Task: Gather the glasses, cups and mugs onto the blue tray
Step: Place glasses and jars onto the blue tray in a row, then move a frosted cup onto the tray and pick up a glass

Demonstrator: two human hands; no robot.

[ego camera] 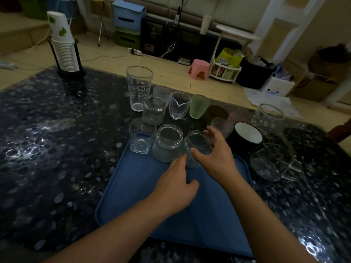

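Right hand (214,154) curled round small glass jar (197,147), upright at far edge of blue tray (133,196), left hand (174,188) loose-fingered just beside its near side, remaining glasses further out on tabletop (47,149).

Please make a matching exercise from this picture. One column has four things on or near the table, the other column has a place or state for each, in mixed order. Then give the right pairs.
Things:
1. round jar
2. green cup
3. stack of paper cups
4. black mug

Places or states:
A. in a black holder at the far left of the table
B. on the table, right of the blue tray, white inside
C. in the grip of the right hand, at the tray's far edge
D. behind the tray, beside a clear spouted glass

Pairs: 1-C, 2-D, 3-A, 4-B
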